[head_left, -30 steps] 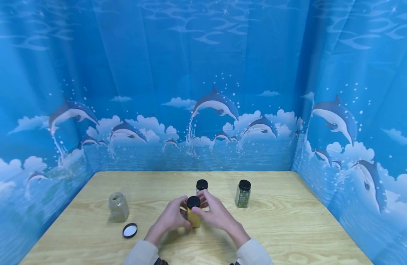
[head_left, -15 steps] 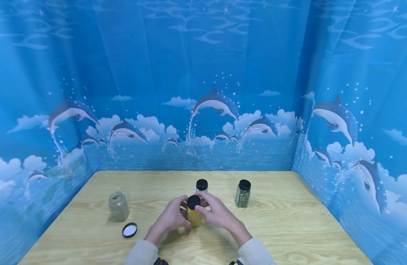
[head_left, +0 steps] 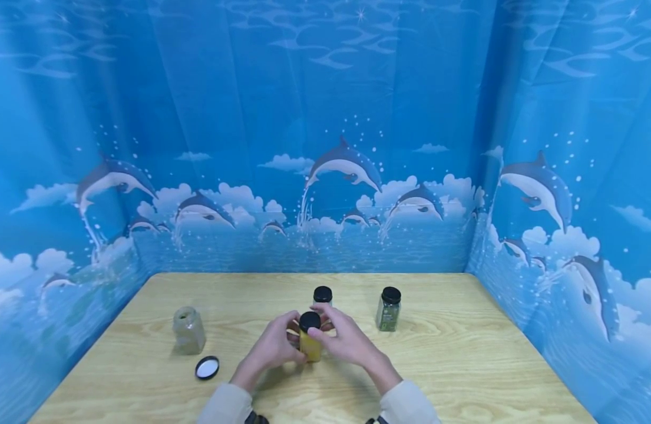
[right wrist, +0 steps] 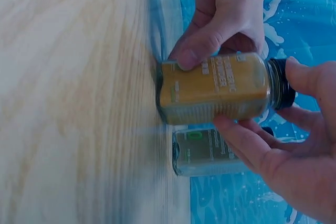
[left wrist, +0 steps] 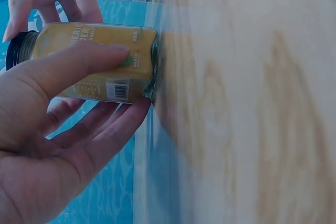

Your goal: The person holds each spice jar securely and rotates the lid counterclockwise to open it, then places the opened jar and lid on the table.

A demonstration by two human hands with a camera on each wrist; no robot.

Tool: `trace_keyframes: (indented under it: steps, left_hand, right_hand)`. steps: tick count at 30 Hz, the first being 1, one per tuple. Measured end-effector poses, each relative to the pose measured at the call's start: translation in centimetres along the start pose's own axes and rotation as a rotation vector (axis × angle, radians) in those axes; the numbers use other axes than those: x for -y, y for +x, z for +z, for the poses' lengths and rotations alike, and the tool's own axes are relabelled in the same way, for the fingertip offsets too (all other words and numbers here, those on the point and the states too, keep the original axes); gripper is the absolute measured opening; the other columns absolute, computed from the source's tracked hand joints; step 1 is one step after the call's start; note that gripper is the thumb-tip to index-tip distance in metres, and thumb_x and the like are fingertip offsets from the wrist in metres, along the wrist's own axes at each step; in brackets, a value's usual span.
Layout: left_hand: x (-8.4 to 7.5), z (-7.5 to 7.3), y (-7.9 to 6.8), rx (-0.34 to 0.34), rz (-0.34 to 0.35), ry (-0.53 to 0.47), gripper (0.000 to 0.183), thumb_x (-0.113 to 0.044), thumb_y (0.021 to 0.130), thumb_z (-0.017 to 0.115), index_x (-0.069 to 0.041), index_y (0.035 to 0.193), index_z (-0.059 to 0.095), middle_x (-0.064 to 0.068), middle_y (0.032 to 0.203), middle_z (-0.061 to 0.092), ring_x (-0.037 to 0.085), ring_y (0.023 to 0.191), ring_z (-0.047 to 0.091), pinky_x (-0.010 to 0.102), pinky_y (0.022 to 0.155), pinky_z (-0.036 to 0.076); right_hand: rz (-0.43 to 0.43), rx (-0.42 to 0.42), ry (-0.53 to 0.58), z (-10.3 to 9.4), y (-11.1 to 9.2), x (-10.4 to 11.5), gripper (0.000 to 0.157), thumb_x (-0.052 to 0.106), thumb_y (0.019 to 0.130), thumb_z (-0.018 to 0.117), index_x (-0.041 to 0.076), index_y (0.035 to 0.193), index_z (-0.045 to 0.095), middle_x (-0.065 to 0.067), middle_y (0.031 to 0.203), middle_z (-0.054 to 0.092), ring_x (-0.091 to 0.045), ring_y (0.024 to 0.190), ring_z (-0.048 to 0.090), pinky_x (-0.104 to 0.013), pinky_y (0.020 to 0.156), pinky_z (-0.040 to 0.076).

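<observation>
A glass jar of yellow turmeric powder [head_left: 311, 347] stands on the table between both hands, its black lid [head_left: 310, 321] on top. My left hand [head_left: 276, 343] grips the jar's body, thumb across the label in the left wrist view. At the lid, my right hand [head_left: 346, 340] has its thumb on one side and fingers round the other, as the right wrist view shows; one of its fingers lies along the jar's body. The label [right wrist: 223, 74] reads turmeric powder. Behind the hands stands another black-lidded jar [head_left: 322, 295], its lower part hidden.
An uncapped, pale glass jar [head_left: 189, 331] stands at the left, with a black lid [head_left: 207, 368] lying white side up in front of it. To the right is a capped jar of green herbs [head_left: 389, 310]. A dolphin-print curtain [head_left: 325, 147] surrounds the wooden table [head_left: 463, 365].
The right thumb and fingers shift slightly about the lid of the turmeric jar. The left hand keeps its grip, and the jar stays in place.
</observation>
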State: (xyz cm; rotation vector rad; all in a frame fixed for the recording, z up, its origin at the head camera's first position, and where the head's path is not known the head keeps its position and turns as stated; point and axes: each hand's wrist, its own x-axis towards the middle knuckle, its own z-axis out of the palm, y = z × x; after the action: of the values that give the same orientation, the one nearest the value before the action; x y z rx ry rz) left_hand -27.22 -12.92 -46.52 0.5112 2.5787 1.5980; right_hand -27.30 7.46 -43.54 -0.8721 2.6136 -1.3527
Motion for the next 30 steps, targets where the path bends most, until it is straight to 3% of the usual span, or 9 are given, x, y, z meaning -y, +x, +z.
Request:
trace_keyframes:
  steps: [5, 11, 18, 30]
  left_hand:
    - [-0.13, 0.05, -0.06, -0.003, -0.014, -0.034, 0.056, 0.015, 0.059, 0.085, -0.004, 0.106, 0.061, 0.017, 0.108, 0.069, 0.03, 0.097, 0.075, 0.039, 0.084, 0.066]
    - [-0.35, 0.15, -0.18, -0.008, -0.032, -0.061, 0.058, 0.015, 0.058, 0.085, -0.003, 0.108, 0.062, 0.018, 0.11, 0.069, 0.031, 0.1, 0.074, 0.041, 0.087, 0.066]
    - [-0.06, 0.13, 0.03, -0.001, -0.022, -0.075, 0.058, 0.014, 0.06, 0.086, 0.0, 0.11, 0.061, 0.019, 0.114, 0.068, 0.034, 0.103, 0.074, 0.039, 0.089, 0.066]
    - [-0.2, 0.07, -0.08, 0.001, -0.033, -0.045, 0.059, 0.014, 0.058, 0.087, 0.0, 0.109, 0.06, 0.018, 0.114, 0.068, 0.032, 0.102, 0.073, 0.039, 0.089, 0.066]
  right_hand:
    - [0.002, -0.043, 0.01, 0.33, 0.0, 0.23, 0.057, 0.035, 0.1, 0.066, 0.008, 0.146, 0.049, -0.015, 0.118, 0.067, -0.026, 0.108, 0.067, -0.044, 0.094, 0.061]
    - [0.013, -0.057, 0.028, 0.38, -0.04, 0.12, 0.048, 0.03, 0.099, 0.068, 0.013, 0.14, 0.051, -0.013, 0.118, 0.067, -0.024, 0.108, 0.066, -0.037, 0.092, 0.06]
    - [0.018, -0.035, 0.022, 0.1, 0.03, 0.01, 0.039, 0.022, 0.1, 0.066, 0.016, 0.136, 0.052, -0.012, 0.12, 0.067, -0.024, 0.109, 0.066, -0.044, 0.098, 0.059]
    - [-0.024, 0.029, -0.009, -0.47, -0.05, -0.1, 0.047, 0.014, 0.103, 0.059, 0.011, 0.149, 0.05, -0.014, 0.127, 0.066, -0.03, 0.118, 0.065, -0.048, 0.104, 0.057]
